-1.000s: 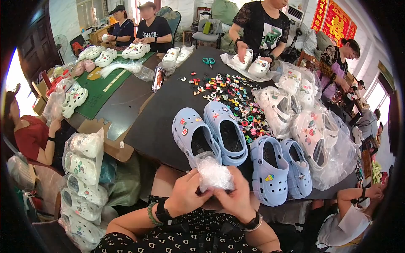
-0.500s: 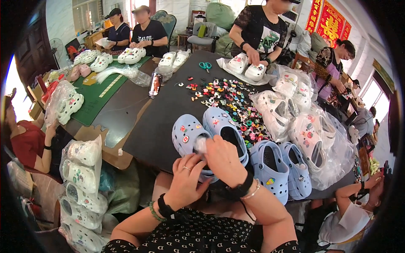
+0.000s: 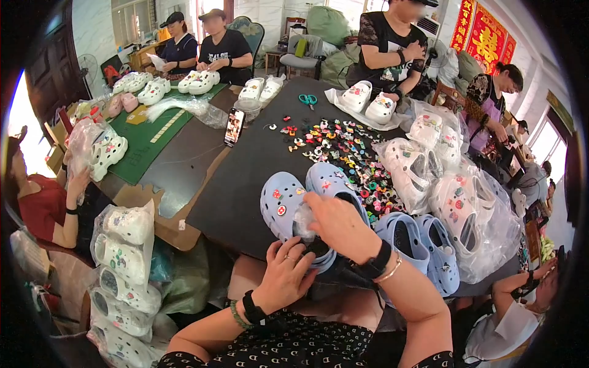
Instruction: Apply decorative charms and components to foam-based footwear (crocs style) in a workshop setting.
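Observation:
A light blue clog (image 3: 279, 197) with small charms lies in front of me, beside its mate (image 3: 328, 178). A wad of crumpled clear plastic (image 3: 302, 219) sits at its opening. My right hand (image 3: 345, 228) is closed with its fingertips on the plastic, partly covering the mate. Near the heel, my left hand (image 3: 285, 276) has its fingers curled against the clog's rim. To the right stands a second blue pair, a left clog (image 3: 384, 228) and a right clog (image 3: 440, 254), partly behind my right wrist.
Loose colourful charms (image 3: 343, 147) cover the middle of the black table (image 3: 227, 205). Bagged white clogs (image 3: 457, 208) are heaped at right; more bagged clogs (image 3: 126, 257) are stacked at lower left. Teal scissors (image 3: 308, 100) and a phone (image 3: 234, 127) lie farther back. Co-workers sit and stand around.
My left hand has moved back toward the heel and my right hand slightly away from it. The view has shifted a little. The co-worker across has raised a hand off the white clogs.

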{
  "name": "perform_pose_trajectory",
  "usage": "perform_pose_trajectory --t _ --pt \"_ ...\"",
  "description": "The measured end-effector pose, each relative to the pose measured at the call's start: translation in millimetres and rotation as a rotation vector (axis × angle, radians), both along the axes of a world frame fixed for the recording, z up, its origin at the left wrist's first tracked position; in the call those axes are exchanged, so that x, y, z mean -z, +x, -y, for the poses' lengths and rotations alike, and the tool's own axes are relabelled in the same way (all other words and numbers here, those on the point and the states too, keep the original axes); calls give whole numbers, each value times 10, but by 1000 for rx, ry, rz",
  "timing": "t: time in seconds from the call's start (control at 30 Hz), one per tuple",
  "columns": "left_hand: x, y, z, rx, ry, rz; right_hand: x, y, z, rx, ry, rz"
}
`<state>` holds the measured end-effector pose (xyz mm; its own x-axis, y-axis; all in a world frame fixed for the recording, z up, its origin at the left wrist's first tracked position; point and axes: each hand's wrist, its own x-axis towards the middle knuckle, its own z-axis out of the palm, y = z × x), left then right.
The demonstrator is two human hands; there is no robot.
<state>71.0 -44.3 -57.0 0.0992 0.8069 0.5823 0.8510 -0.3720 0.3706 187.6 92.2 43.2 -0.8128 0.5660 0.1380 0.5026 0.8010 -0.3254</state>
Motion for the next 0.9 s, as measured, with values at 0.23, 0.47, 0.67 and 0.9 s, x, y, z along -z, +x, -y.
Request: perform_pose_trajectory --t 0.23,0.47,0.67,0.9 --pt "-55 47 -50 34 -32 9 293 -185 -363 -31 394 -59" --pt "-57 14 -2 -2 -11 -45 272 -179 -419 -32 249 -57" --pt "-205 63 13 -1 -20 -104 -195 594 -149 -130 291 -366" --pt "-445 286 -227 109 -51 -68 -488 1896 362 227 264 -31"
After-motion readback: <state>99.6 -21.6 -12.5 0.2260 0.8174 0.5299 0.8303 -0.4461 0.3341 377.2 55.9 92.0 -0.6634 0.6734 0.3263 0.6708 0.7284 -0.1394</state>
